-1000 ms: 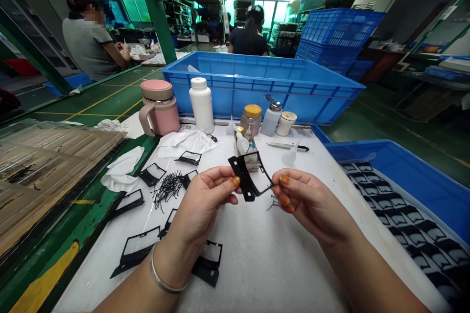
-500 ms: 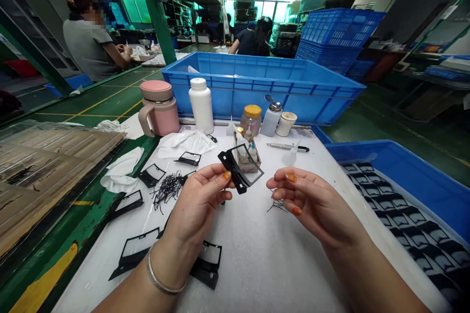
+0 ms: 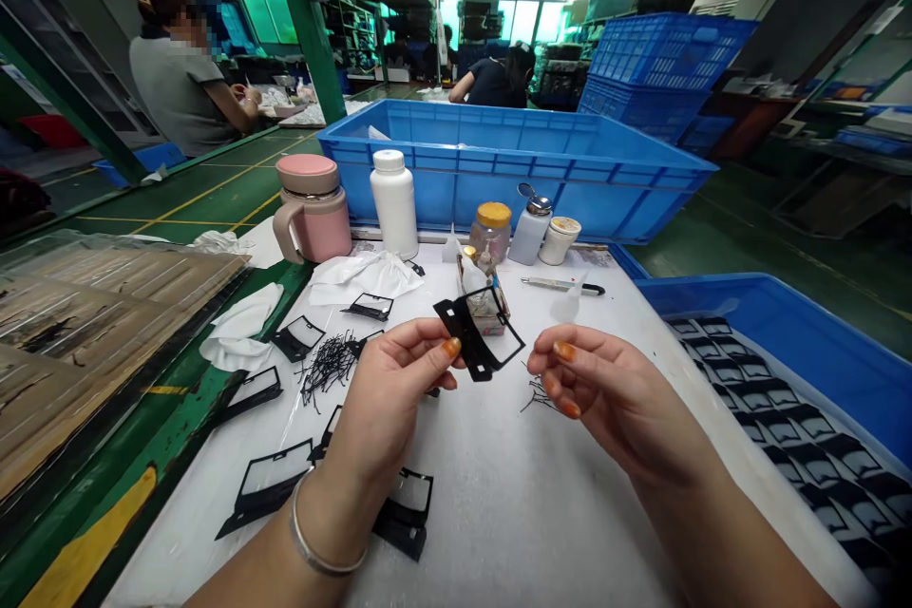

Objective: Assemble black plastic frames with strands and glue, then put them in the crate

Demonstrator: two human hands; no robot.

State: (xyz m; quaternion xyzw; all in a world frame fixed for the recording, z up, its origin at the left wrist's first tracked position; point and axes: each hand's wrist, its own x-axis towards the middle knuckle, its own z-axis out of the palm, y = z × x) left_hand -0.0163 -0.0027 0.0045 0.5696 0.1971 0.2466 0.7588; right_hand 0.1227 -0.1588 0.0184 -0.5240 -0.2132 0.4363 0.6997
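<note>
My left hand (image 3: 405, 378) pinches a black plastic frame (image 3: 471, 342) by its solid edge, thumb on top. The frame is tilted above the table, its open window toward my right hand (image 3: 595, 380). The fingers of that hand are curled with thumb and index together; whatever may be between them is too small to make out. A few thin black strips (image 3: 540, 393) lie on the table beneath its fingertips. Left of my left hand is a pile of thin black strips (image 3: 329, 369). More black frames lie around it, one of them (image 3: 267, 484) near my wrist.
Behind the work stand a pink mug (image 3: 313, 214), a white bottle (image 3: 394, 209), a yellow-lidded jar (image 3: 491, 226) and a pump bottle (image 3: 531, 233). A large blue crate (image 3: 570, 195) borders the back. Frames fill a blue bin (image 3: 819, 323) at right. Two people sit farther off.
The held frame has turned slightly, its window now showing more squarely. Both hands stay close to where they were; the whole view has shifted a little.
</note>
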